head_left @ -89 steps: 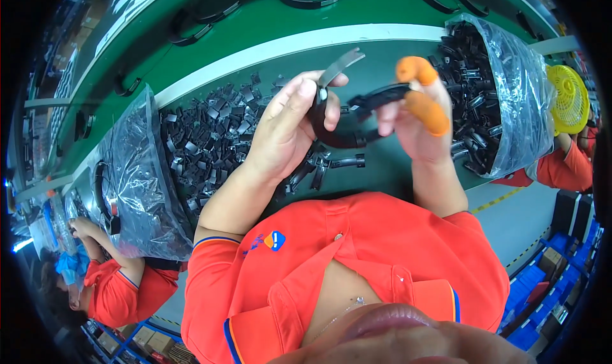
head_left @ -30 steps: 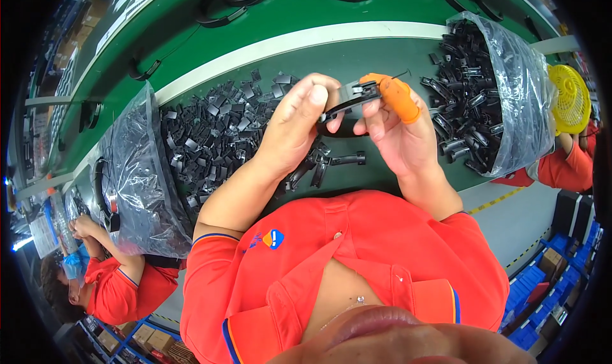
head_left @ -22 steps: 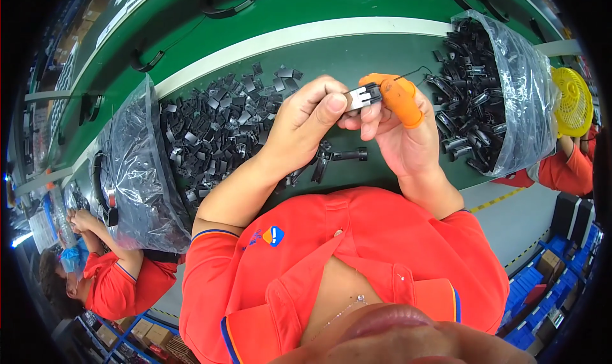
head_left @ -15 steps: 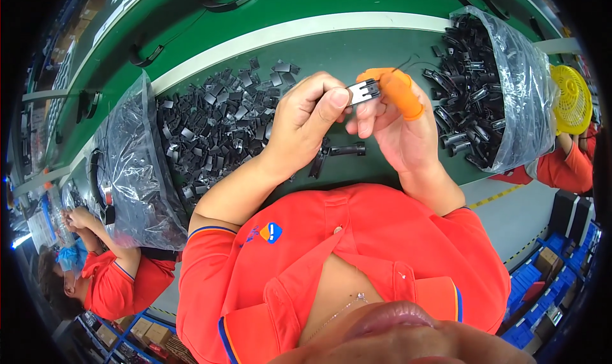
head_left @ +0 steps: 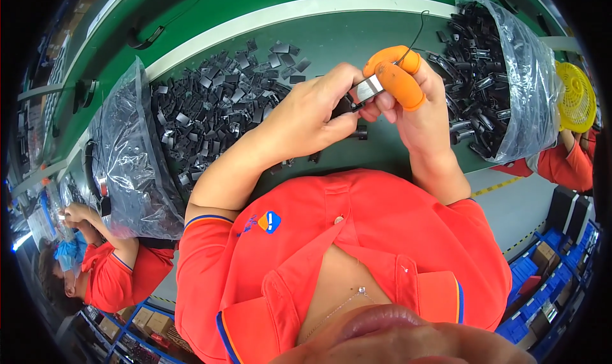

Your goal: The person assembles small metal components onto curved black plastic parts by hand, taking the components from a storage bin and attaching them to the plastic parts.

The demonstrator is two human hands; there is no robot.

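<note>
- The small grey-and-black clip part [head_left: 366, 90] sits pinched between both hands above the grey-green worktop [head_left: 382, 153], centre-right.
- A clear plastic bag [head_left: 124, 166] lies far left, beside a spread pile of black parts [head_left: 204, 112].
- The left hand [head_left: 306, 115] is curled, fingertips closed on the part's left end.
- The right hand [head_left: 408, 102], with orange finger cots [head_left: 395, 77], grips its right end; a thin black wire [head_left: 417, 32] rises from there.
- A second bag of black parts [head_left: 503, 77] stands just right, then a yellow fan guard [head_left: 577, 96].

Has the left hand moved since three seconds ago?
Yes. The left hand has gone right, toward the right hand, away from the loose black parts; both pinch one small part.
</note>
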